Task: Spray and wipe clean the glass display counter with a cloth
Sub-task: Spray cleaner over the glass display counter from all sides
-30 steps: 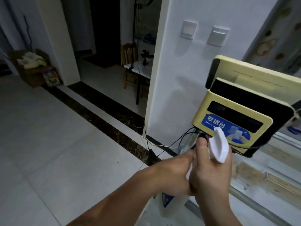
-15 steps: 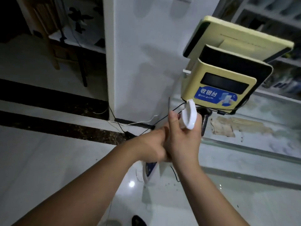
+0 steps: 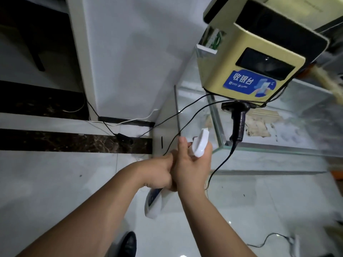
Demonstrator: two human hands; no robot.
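Both of my hands hold a white spray bottle (image 3: 154, 203) upright just off the left end of the glass display counter (image 3: 278, 151). My right hand (image 3: 191, 164) grips the neck below the white trigger head (image 3: 200, 143), thumb raised. My left hand (image 3: 159, 171) is wrapped round the bottle's upper body beside the right one. The bottle's lower part with a blue label hangs below the hands. No cloth is in view.
A yellow cashier terminal (image 3: 256, 65) with a blue sticker overhangs the counter's left end. A black barcode scanner (image 3: 239, 123) stands on the glass under it, cables trailing to the floor. A white wall column (image 3: 130, 62) is to the left. My dark shoe (image 3: 130, 243) shows below.
The view has tilted down and to the right, closer to the counter. Both hands keep the same hold on the spray bottle, now lower beside the counter's left end.
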